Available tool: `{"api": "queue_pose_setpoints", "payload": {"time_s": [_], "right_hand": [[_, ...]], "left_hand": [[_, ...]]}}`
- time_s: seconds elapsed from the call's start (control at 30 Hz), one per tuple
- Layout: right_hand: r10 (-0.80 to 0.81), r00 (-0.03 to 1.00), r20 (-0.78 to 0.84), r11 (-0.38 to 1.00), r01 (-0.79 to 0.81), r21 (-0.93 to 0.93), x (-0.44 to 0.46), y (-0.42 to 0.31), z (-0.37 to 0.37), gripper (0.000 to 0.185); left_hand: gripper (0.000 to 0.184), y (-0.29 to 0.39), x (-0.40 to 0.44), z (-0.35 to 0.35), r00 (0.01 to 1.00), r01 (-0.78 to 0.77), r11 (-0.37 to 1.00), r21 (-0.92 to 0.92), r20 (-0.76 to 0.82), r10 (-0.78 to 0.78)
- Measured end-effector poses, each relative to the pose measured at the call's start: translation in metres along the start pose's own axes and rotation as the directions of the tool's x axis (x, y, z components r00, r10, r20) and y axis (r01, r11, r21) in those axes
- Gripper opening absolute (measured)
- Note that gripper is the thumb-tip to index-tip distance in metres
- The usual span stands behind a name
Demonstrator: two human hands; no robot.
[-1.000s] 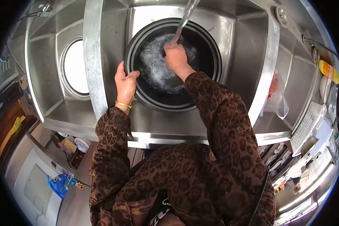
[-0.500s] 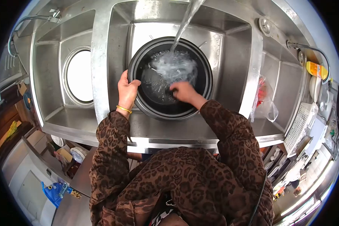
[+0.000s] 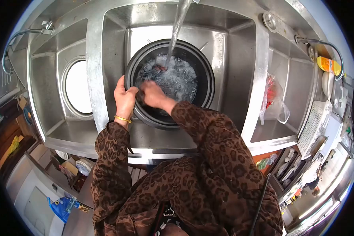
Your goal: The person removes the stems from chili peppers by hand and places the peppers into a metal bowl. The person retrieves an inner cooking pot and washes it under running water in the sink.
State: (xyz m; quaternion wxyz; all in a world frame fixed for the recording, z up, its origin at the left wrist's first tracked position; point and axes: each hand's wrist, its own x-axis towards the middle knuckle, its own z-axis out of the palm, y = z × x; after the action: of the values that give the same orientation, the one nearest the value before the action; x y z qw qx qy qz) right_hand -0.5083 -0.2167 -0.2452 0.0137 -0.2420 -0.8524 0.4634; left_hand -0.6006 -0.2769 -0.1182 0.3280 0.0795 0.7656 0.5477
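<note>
A wide black round pot (image 3: pixel 209 78) sits in the middle sink basin, with churning water (image 3: pixel 179 80) in its lower part. From above, a stream of water (image 3: pixel 178 27) pours into it. My left hand (image 3: pixel 124 98) is closed on the pot's left rim, thumb on top. Inside the pot, my right hand (image 3: pixel 152 94) is at the left inner wall, its fingers curled and blurred by motion. A small dark patch shows by those fingers, but what they hold cannot be made out.
The middle sink basin (image 3: pixel 240 74) has a basin on each side. In the right one lies a clear plastic bag (image 3: pixel 277 103) with something red. Curved faucets (image 3: pixel 27 30) stand at both ends. A white basket (image 3: pixel 314 128) and a yellow bottle (image 3: pixel 328 65) are at far right.
My right hand has moved left across the pot to its left inner wall. My left hand keeps its hold on the rim. The whole view has shifted slightly.
</note>
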Motion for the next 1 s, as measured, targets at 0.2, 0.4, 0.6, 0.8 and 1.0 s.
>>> {"api": "queue_pose_setpoints", "payload": {"time_s": [0.2,0.4,0.6,0.8,1.0], "right_hand": [[-0.359,0.723,0.59,0.778,0.581,-0.239,-0.071,0.068,-0.083,0.019],[-0.311,0.95,0.031,0.843,0.29,-0.453,-0.05,0.058,-0.163,0.016],[0.061,0.973,0.222,-0.003,-0.223,0.975,-0.001,0.046,-0.165,0.024],[0.024,0.982,0.186,-0.301,-0.17,0.938,0.035,0.01,-0.14,0.024],[0.119,0.978,0.169,0.638,-0.205,0.743,0.02,-0.018,-0.214,0.04]], "left_hand": [[0.046,-0.007,0.007,-0.009,1.0,-0.003,1.0,-0.026,0.018,0.003],[0.043,-0.005,0.008,0.003,1.0,0.004,0.999,-0.036,0.023,-0.004],[0.041,-0.005,0.011,-0.001,0.999,0.02,1.0,-0.016,0.035,-0.02],[0.041,-0.017,0.006,-0.007,1.0,0.007,1.0,0.008,0.008,-0.007],[0.041,-0.006,0.007,0.006,1.0,-0.022,1.0,-0.021,-0.007,0.022]]}}
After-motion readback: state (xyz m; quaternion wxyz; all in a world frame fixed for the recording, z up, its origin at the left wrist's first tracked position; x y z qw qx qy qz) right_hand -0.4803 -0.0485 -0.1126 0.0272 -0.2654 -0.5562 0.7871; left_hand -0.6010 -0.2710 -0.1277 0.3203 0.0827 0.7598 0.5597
